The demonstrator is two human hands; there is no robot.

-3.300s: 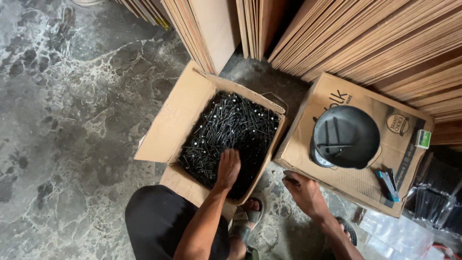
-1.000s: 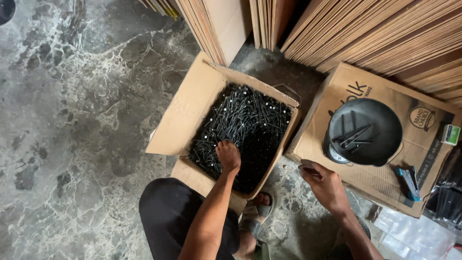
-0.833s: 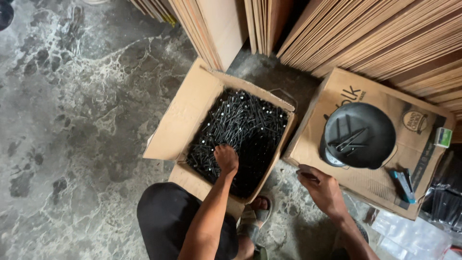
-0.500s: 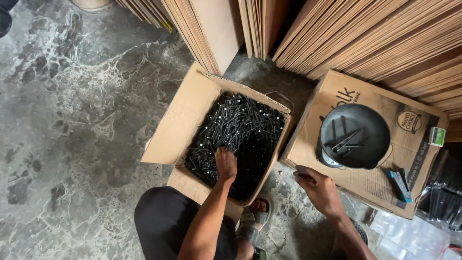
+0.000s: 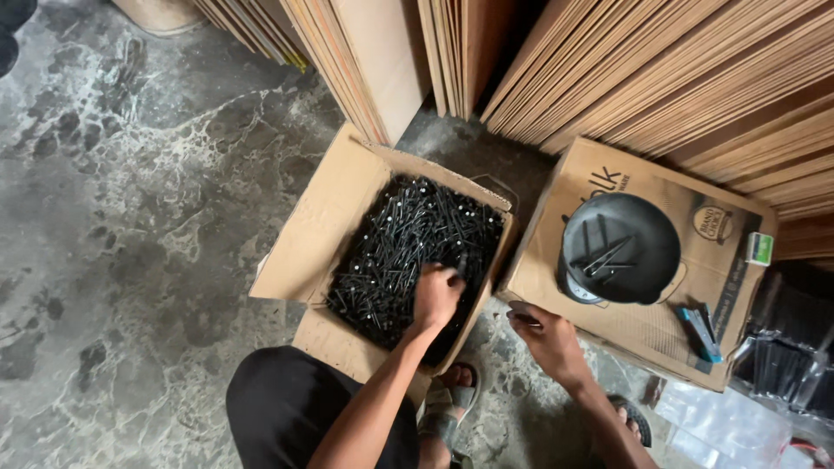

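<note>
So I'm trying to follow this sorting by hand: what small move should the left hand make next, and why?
Probably lift a small pinch of black screws clear of the open cardboard box. The left hand is closed down in the pile, the right hand waits beside the box, and the dark pan on the closed carton holds only a few.

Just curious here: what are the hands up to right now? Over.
Left hand down in the nails, grip closed. Right hand pinching something small beside the box. Nothing in the way.
</note>
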